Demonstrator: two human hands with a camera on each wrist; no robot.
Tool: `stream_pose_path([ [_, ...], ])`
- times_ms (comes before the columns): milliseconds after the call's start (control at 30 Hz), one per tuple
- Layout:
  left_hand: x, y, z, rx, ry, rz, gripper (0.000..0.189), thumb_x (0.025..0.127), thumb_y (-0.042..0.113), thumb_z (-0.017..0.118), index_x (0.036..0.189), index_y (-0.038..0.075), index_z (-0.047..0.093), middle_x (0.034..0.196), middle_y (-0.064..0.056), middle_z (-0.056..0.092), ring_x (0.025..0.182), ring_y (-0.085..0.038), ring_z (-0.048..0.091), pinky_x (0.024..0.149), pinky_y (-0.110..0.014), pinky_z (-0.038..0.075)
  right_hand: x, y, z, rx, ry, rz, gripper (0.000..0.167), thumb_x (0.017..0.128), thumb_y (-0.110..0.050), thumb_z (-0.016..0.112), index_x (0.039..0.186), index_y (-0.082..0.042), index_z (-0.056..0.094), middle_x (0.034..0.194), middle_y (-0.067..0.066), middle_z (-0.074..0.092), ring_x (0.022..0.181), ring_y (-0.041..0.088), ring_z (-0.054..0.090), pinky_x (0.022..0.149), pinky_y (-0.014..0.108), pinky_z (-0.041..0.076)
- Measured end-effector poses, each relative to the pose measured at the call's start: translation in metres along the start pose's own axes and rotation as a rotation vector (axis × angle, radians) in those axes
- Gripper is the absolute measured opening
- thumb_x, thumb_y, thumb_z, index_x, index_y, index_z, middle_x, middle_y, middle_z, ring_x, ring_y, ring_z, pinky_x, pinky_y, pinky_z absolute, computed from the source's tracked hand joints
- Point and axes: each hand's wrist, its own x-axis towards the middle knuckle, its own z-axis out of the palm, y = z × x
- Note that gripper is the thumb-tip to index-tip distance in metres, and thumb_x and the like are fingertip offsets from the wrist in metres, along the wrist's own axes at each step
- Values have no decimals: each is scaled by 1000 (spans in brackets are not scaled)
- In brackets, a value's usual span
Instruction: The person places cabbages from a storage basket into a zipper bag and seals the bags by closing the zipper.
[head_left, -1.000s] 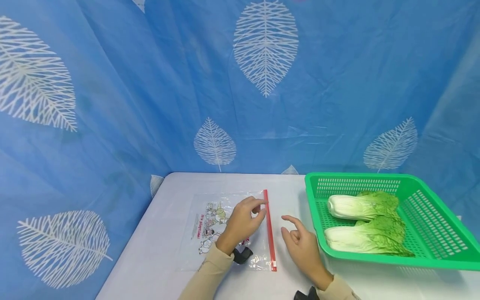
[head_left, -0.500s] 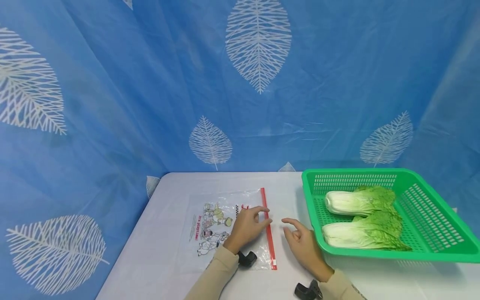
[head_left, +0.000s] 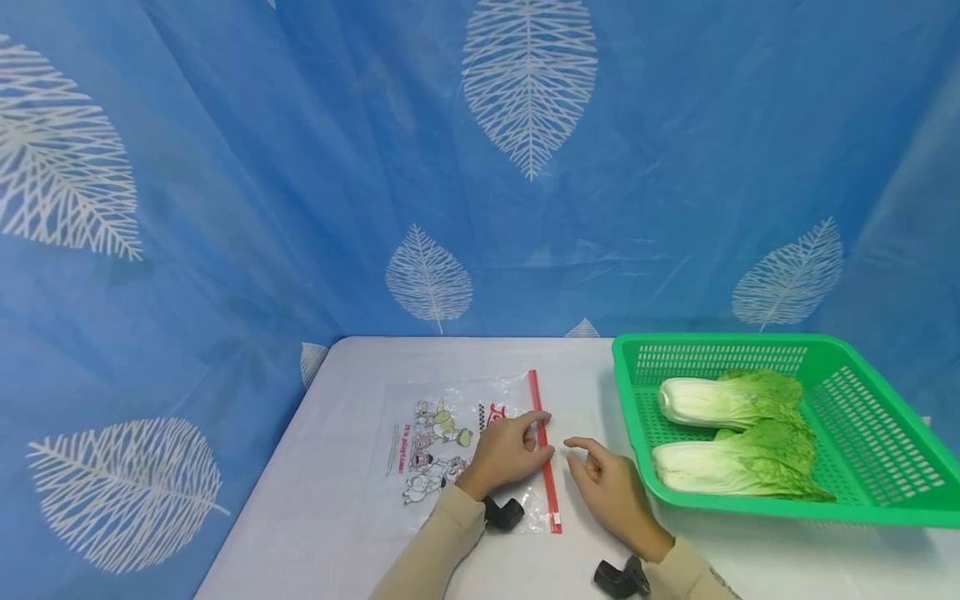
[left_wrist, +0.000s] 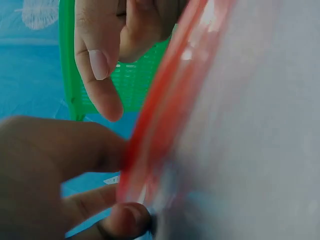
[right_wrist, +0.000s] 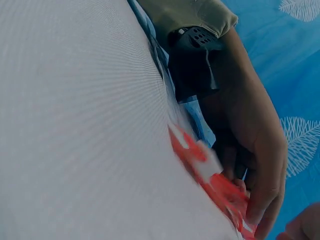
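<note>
A clear zip bag (head_left: 431, 508) with cartoon print lies flat, its red zip strip (head_left: 534, 392) along the right side. My left hand (head_left: 506, 450) is over that strip, fingers bent, with a gap between thumb and index finger. In the left wrist view, the thumb and fingertips (left_wrist: 131, 217) are right at the red edge. My right hand (head_left: 611, 496) hovers just right of the strip, fingers loosely curved around nothing. Its fingers (left_wrist: 97, 65) also show in the left wrist view. In the right wrist view, the left hand (right_wrist: 255, 145) reaches to the red strip (right_wrist: 200, 175).
A green basket (head_left: 637, 417) stands at the right of the white table (head_left: 300, 500), close to my right hand. Two heads of napa cabbage lie in it, a far one (head_left: 697, 402) and a near one (head_left: 697, 467). A blue leaf-print cloth (head_left: 337, 167) hangs behind.
My left hand has moved right and nearer to me along the red strip, its fingertips now reaching past it. The right hand has stayed nearly in place. Bag and basket have not moved.
</note>
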Motion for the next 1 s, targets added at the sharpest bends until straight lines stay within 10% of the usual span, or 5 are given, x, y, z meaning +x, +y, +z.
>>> stream_pose_path([
  [233, -2, -9, -5, -225, 9, -16, 48, 85, 13, 69, 133, 13, 68, 79, 10, 62, 57, 2, 44, 55, -17, 39, 1, -2, -2, 2, -38, 22, 19, 90, -6, 76, 108, -13, 76, 65, -19, 51, 49, -4, 35, 42, 18, 30],
  [433, -12, -11, -3, -521, -79, -76, 47, 92, 11, 74, 138, 8, 65, 87, 5, 66, 59, -1, 49, 54, -18, 41, -5, -12, 3, 225, -106, 270, 24, 97, -11, 70, 121, -9, 71, 75, -8, 71, 59, 5, 58, 50, 21, 39],
  [667, -14, -9, -8, -794, -107, -131, 51, 90, -6, 63, 140, 3, 62, 93, -3, 65, 62, -3, 56, 54, -18, 47, -7, -29, 5, 265, -113, 459, 40, 99, -18, 69, 138, -13, 61, 85, -5, 75, 53, 7, 50, 49, 23, 38],
  [1000, -14, -15, -11, -807, -117, -107, 54, 85, -6, 60, 137, 7, 65, 91, -4, 60, 53, -1, 43, 49, -17, 40, -4, -47, 19, 454, -144, 563, 69, 96, -27, 73, 155, -16, 38, 98, 8, 73, 47, 15, 54, 40, 27, 45],
])
